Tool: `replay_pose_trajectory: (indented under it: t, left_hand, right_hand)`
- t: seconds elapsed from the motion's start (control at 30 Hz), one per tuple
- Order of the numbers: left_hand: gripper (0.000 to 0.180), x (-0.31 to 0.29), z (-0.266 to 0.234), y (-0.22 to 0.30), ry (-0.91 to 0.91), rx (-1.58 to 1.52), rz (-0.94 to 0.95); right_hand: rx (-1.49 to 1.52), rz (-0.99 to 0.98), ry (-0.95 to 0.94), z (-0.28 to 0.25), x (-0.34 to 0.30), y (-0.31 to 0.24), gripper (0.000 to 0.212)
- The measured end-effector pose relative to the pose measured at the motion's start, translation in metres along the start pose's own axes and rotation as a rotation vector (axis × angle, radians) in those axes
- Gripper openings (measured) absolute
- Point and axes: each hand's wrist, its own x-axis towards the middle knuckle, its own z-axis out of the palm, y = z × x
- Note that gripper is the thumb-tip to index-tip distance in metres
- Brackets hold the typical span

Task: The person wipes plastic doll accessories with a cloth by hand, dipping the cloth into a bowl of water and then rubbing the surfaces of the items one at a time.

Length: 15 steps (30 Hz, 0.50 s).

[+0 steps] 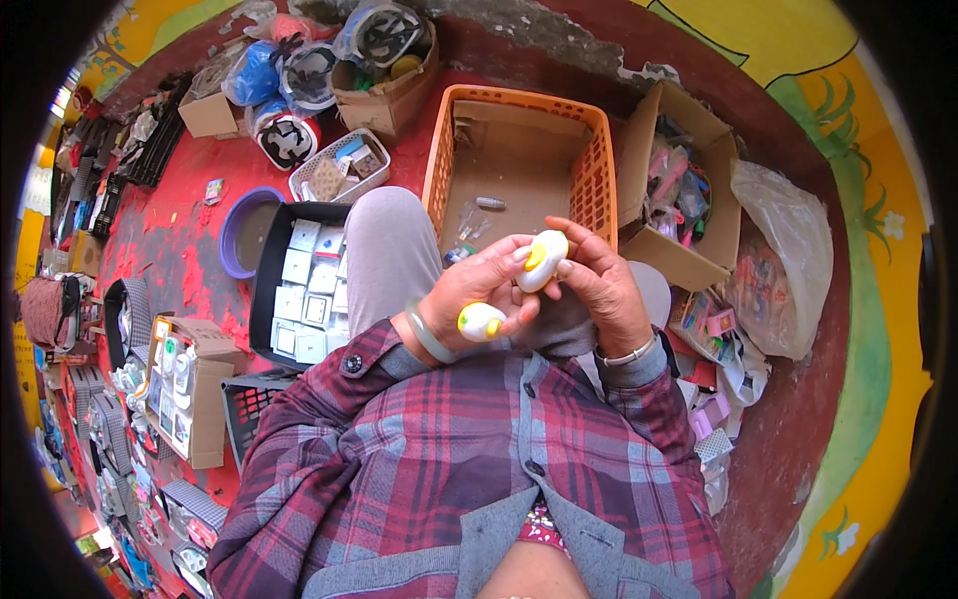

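My left hand (pixel 466 292) is curled around a small white-and-yellow rounded item (pixel 481 322) at the lower side of its palm. Its thumb and fingertips also touch a second piece, a glossy white oval item with a yellow part (pixel 543 262). That oval is pinched between the thumb and fingers of my right hand (pixel 606 290). Both pieces look like smooth plastic, but their exact kind cannot be made out. The hands meet above my lap, just on the near side of an orange plastic basket (pixel 439 165).
Inside the basket lie cardboard, a small silvery cylinder (pixel 490 203) and clear plastic bits. On the right stands an open carton (pixel 714 262) of bagged goods. To the left are a black tray (pixel 261 299) of small white boxes, a purple basin (pixel 228 235) and a white basket (pixel 377 182).
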Motion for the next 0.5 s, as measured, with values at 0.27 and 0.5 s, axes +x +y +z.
replay_pose_trajectory:
  t: [0.27,0.5]
  left_hand:
    - [0.03,0.001,0.0,-0.002,0.055,0.042,-0.067]
    - [0.032,0.001,0.003,-0.005,0.136,0.138,-0.082]
  right_hand:
    - [0.03,0.061,-0.054,-0.002,-0.004,0.0,0.044]
    - [0.11,0.108,-0.03,-0.008,-0.003,0.011,0.041]
